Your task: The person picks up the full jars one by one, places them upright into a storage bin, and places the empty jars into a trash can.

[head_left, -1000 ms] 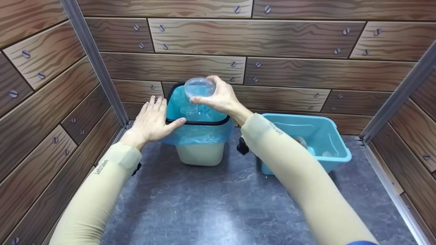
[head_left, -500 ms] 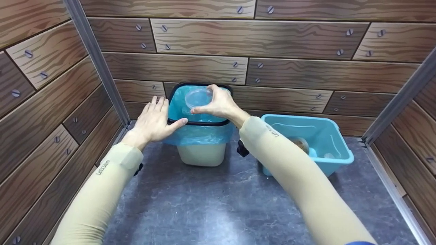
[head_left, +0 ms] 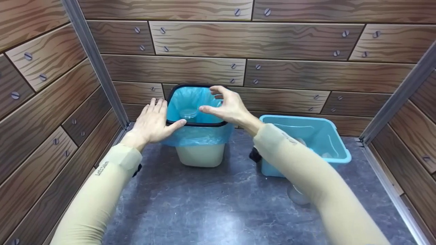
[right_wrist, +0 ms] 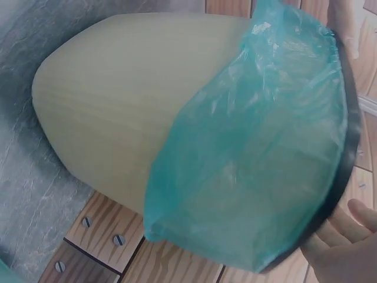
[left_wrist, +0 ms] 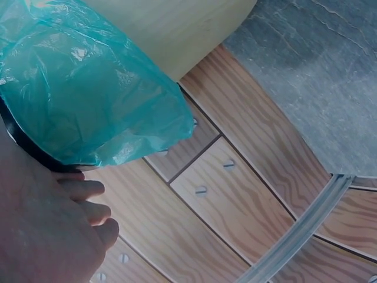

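A cream trash bin (head_left: 200,156) with a black rim stands near the back wall, lined with a blue plastic bag (head_left: 204,136) folded over its edge. My left hand (head_left: 151,122) lies flat with fingers spread at the bin's left rim. Over the right side of the opening is my right hand (head_left: 230,105), thumb and fingers apart and nothing between them. Down inside the liner sits a clear round plastic container (head_left: 188,113). The right wrist view shows the fingers of my right hand (right_wrist: 347,244) beside the black rim.
To the right stands a light blue tub (head_left: 306,120) with some clear items inside, partly hidden by my right sleeve. A clear round plastic piece (head_left: 297,194) lies on the dark floor (head_left: 211,204) in front of it. Wood-patterned walls (head_left: 204,41) enclose the space.
My right hand has lowered the clear plastic container into the bin and let go of it, its fingers now apart and slightly further right. The left hand stays at the rim.
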Available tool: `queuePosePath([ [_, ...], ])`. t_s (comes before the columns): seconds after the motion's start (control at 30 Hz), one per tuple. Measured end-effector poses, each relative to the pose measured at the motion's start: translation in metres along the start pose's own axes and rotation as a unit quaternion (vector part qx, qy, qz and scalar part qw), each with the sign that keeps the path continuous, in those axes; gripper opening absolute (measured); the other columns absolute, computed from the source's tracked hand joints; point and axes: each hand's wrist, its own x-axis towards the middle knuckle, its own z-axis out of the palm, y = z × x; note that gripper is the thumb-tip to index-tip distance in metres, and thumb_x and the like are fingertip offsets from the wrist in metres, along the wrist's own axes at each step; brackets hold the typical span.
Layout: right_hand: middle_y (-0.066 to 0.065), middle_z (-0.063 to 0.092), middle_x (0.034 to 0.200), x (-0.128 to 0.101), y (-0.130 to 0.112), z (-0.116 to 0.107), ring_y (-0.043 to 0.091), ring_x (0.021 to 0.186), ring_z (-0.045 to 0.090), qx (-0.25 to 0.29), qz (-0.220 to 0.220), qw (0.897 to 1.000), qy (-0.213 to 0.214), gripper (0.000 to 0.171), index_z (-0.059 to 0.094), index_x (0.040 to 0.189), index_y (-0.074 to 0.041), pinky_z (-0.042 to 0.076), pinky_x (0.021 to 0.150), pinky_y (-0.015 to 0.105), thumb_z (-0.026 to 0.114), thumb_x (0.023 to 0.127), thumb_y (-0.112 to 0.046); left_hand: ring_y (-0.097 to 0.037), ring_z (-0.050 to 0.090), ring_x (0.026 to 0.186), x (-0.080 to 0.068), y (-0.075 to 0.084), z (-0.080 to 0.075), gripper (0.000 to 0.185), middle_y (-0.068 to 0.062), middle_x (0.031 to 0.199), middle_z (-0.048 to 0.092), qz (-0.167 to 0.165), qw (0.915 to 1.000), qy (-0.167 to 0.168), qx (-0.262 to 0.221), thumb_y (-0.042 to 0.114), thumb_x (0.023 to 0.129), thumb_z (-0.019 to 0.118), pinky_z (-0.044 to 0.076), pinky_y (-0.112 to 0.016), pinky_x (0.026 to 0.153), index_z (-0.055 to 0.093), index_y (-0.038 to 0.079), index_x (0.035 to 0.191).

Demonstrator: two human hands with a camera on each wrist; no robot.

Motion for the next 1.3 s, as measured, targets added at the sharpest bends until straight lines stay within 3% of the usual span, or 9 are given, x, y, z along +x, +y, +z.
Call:
queuePosePath([
  [0.23,0.006,0.065,0.162,-0.033,0.018,-0.026,0.027,0.151,0.063,0.015,-0.02,1.0,0.015,0.071,0.063,0.157,-0.017,0.054,0.125,0.052,0.087,0.098,-0.047,-0.054,0.007,0.176,-0.001,-0.001,0.001,0.122,-0.032,0.186,0.015,0.005,1.0,0.002,-0.003,0.088,0.105,0.037,0.013,-0.069,0.143,0.013,-0.008,0.177],
  [0.53,0.013,0.075,0.148,-0.072,0.046,-0.051,0.034,0.142,0.069,-0.024,-0.043,0.999,0.007,0.058,0.072,0.147,-0.01,0.053,0.123,0.055,0.089,0.097,-0.035,-0.053,0.01,0.176,-0.001,0.0,0.0,0.125,-0.031,0.187,0.015,0.0,0.9999,-0.004,-0.011,0.092,0.103,0.034,0.013,-0.07,0.142,0.013,-0.006,0.177],
  [0.77,0.008,0.084,0.127,-0.112,0.07,-0.064,0.028,0.117,0.078,-0.069,-0.078,0.994,-0.023,0.04,0.081,0.13,-0.01,0.064,0.102,0.046,0.09,0.093,-0.024,-0.055,0.012,0.175,-0.001,0.001,0.0,0.124,-0.032,0.186,0.015,-0.001,0.9999,-0.005,-0.01,0.09,0.104,0.036,0.013,-0.072,0.141,0.012,-0.007,0.177],
  [0.93,0.01,0.086,0.118,-0.147,0.094,-0.066,0.033,0.108,0.081,-0.097,-0.111,0.988,-0.036,0.033,0.083,0.121,-0.007,0.069,0.094,0.05,0.091,0.091,-0.019,-0.055,0.011,0.175,-0.001,0.001,-0.001,0.125,-0.033,0.186,0.014,-0.001,0.9999,-0.007,-0.015,0.091,0.103,0.035,0.012,-0.072,0.141,0.011,-0.006,0.178],
  [1.1,0.008,0.087,0.109,-0.18,0.115,-0.069,0.032,0.098,0.084,-0.115,-0.124,0.986,-0.012,0.027,0.085,0.113,-0.008,0.071,0.085,0.051,0.093,0.089,-0.017,-0.055,0.01,0.175,-0.002,0.002,-0.002,0.125,-0.033,0.186,0.013,0.0,0.9998,-0.009,-0.016,0.091,0.104,0.035,0.011,-0.072,0.142,0.01,-0.006,0.178],
  [1.3,0.005,0.087,0.102,-0.219,0.128,-0.074,0.022,0.091,0.083,-0.203,-0.104,0.973,0.036,0.024,0.086,0.108,-0.013,0.069,0.081,0.043,0.095,0.087,-0.019,-0.054,0.008,0.175,-0.004,0.002,-0.002,0.126,-0.033,0.186,0.012,0.001,0.9998,-0.01,-0.016,0.092,0.103,0.034,0.009,-0.072,0.142,0.01,-0.007,0.177],
])
